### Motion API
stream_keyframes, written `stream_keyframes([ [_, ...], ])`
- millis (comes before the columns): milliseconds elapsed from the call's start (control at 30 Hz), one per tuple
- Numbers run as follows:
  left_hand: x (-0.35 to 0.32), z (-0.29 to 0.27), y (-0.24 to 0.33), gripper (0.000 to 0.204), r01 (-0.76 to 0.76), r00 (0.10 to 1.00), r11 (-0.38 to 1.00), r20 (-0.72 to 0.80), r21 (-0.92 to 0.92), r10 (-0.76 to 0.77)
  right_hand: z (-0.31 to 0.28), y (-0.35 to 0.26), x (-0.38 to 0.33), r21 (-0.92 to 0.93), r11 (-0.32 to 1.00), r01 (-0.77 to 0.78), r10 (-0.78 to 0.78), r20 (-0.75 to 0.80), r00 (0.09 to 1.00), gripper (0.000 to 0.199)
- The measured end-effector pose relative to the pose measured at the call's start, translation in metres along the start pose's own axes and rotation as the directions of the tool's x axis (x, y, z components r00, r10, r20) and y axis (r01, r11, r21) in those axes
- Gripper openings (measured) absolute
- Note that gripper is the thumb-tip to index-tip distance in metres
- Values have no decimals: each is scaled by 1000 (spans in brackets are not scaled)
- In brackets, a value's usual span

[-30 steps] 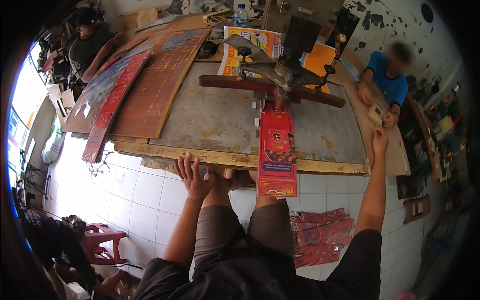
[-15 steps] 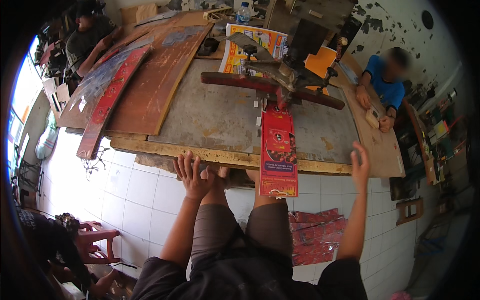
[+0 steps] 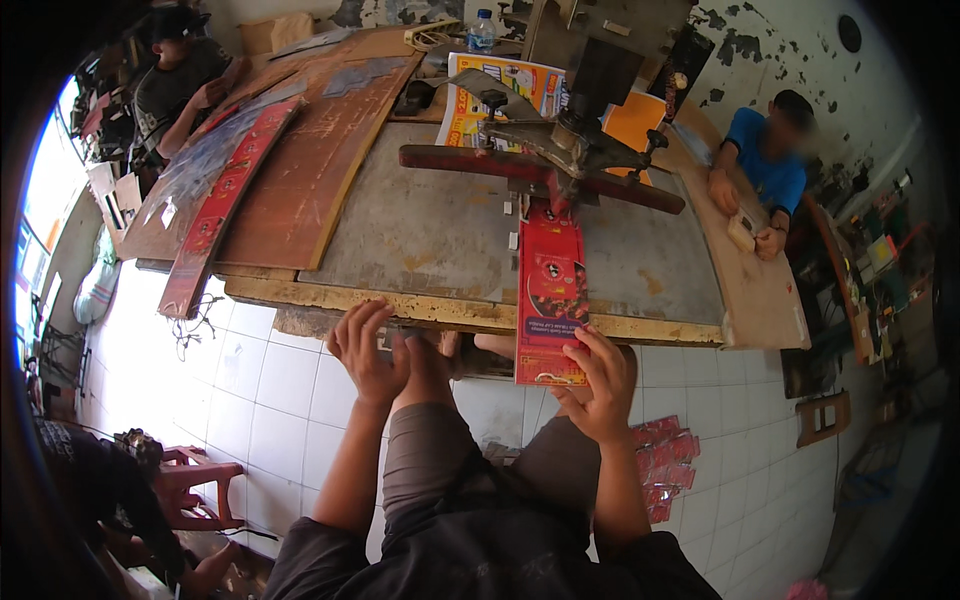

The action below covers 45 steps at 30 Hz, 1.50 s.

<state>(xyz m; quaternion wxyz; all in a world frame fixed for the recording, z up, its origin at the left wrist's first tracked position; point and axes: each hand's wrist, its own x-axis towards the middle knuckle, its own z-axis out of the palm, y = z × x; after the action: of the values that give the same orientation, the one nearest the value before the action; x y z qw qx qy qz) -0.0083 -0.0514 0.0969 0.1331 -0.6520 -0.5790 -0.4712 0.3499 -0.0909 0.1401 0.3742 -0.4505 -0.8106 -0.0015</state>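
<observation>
A long red printed strip (image 3: 552,270) lies on the grey metal plate (image 3: 400,220) of the work table. Its far end runs under the dark red arm of a screw-topped metal press (image 3: 560,160), and its near end juts past the table's front edge. Beside that near end is my right hand (image 3: 600,385), fingers apart and slightly curled. Its fingertips overlap the strip's right edge, and the thumb is by its lower corner. At the front edge, further left, my left hand (image 3: 370,355) hovers with spread fingers, holding nothing.
Another red printed strip (image 3: 225,205) lies on the brown board (image 3: 310,170) at left, beside clear plastic sheets. Red packs (image 3: 662,465) are on the tiled floor. Co-workers sit at far left and right; the right one handles a small object. A red stool (image 3: 195,487) stands lower left.
My right hand has swung left from the table's right side to the near end of the red strip. My left hand has shifted slightly left, its fingers more bent.
</observation>
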Motion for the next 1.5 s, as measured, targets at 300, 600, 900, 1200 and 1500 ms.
stream_keyframes([
  [300,142,39,25,30,-46,837,962,515,-270,185,-6,-4,0,127,989,-70,67,31,997,63],
  [600,247,239,2,39,-327,843,940,419,-101,338,-5,-7,0,170,977,-132,125,55,991,60],
  [900,293,336,7,39,-487,734,870,577,77,360,-5,2,-5,165,975,-150,135,99,986,60],
  [1200,299,352,-3,40,-444,784,895,505,49,361,-18,2,6,107,982,-154,135,166,977,62],
  [1500,304,356,-1,40,-429,798,903,473,13,373,-33,1,24,-99,964,-246,264,242,934,57],
])
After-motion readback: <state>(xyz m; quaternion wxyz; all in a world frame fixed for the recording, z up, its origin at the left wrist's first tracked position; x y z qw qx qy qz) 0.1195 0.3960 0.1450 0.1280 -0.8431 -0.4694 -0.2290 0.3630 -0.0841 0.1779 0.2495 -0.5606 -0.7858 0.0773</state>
